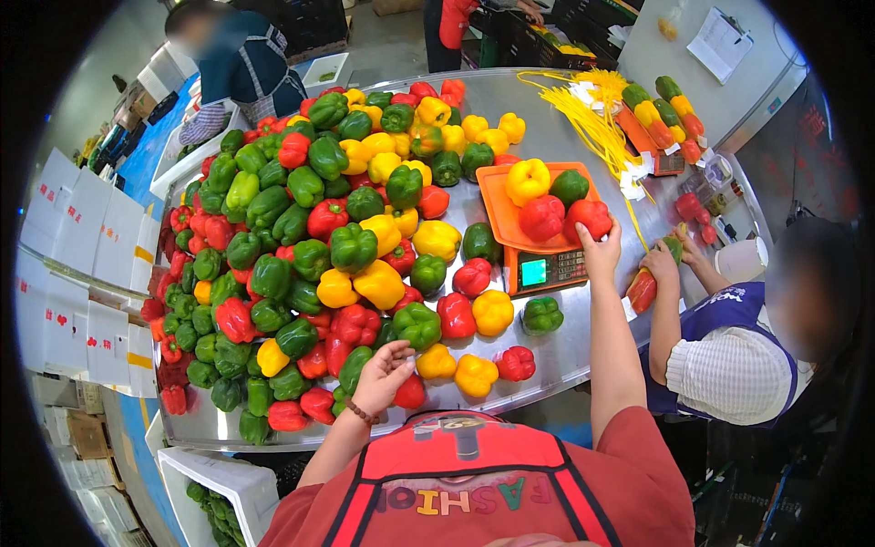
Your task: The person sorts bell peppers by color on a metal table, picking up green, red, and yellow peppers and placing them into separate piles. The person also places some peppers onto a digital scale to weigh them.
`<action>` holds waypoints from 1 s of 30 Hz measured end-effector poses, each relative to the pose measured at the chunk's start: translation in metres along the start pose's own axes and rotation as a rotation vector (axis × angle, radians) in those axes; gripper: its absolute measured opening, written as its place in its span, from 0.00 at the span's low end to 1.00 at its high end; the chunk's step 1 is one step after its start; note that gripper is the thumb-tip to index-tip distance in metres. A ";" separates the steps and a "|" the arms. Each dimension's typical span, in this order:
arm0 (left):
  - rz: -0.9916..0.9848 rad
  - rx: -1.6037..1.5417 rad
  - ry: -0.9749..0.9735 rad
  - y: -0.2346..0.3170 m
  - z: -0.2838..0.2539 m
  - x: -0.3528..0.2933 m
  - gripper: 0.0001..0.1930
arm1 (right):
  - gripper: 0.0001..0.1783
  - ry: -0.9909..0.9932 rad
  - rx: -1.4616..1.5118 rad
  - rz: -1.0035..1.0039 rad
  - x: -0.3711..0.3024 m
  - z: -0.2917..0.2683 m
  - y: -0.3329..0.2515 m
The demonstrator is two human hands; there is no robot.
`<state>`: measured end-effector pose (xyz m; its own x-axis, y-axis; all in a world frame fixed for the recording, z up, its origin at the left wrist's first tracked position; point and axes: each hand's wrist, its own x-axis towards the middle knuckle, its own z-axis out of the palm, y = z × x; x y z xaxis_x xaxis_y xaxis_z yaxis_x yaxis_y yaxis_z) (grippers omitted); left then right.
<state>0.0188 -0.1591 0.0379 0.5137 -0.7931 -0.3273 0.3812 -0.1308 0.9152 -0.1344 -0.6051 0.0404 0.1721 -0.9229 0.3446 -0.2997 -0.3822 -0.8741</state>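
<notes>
My right hand (602, 252) has its fingers around a red bell pepper (586, 216) on the orange tray (499, 205) of a digital scale (551, 268). Beside that pepper in the tray lie another red pepper (541, 219), a yellow pepper (528, 181) and a green pepper (571, 187). At the near edge of a big pepper heap, my left hand (385, 376) is held with its fingers apart and nothing visible in it. Closest to it are a green pepper (416, 325) and a red pepper (410, 392).
Red, green and yellow peppers (301, 228) cover the metal table's (583, 351) left side. Yellow ties (583, 118) and packed peppers (670, 114) lie far right. A co-worker (729, 356) at right holds a pepper pack (642, 290). Another person (246, 73) stands far left.
</notes>
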 end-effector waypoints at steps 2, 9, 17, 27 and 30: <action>-0.013 -0.007 -0.007 0.000 0.003 -0.003 0.22 | 0.43 -0.016 -0.015 -0.025 0.013 0.015 0.008; -0.037 0.022 -0.069 0.006 -0.007 -0.004 0.22 | 0.39 0.090 -0.269 -0.345 0.015 0.032 -0.022; -0.045 0.053 -0.143 0.026 -0.003 0.006 0.23 | 0.43 -0.172 -0.808 -0.547 -0.027 0.054 -0.063; -0.052 0.007 -0.167 0.021 -0.004 0.006 0.22 | 0.43 -0.279 -0.241 -0.623 -0.117 0.009 -0.091; -0.062 -0.015 -0.154 0.024 -0.002 0.005 0.22 | 0.41 -0.511 -0.096 -0.522 -0.167 -0.014 -0.101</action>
<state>0.0322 -0.1652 0.0571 0.3657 -0.8656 -0.3422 0.4203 -0.1744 0.8904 -0.1461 -0.4133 0.0764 0.7234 -0.4914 0.4850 -0.1359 -0.7901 -0.5978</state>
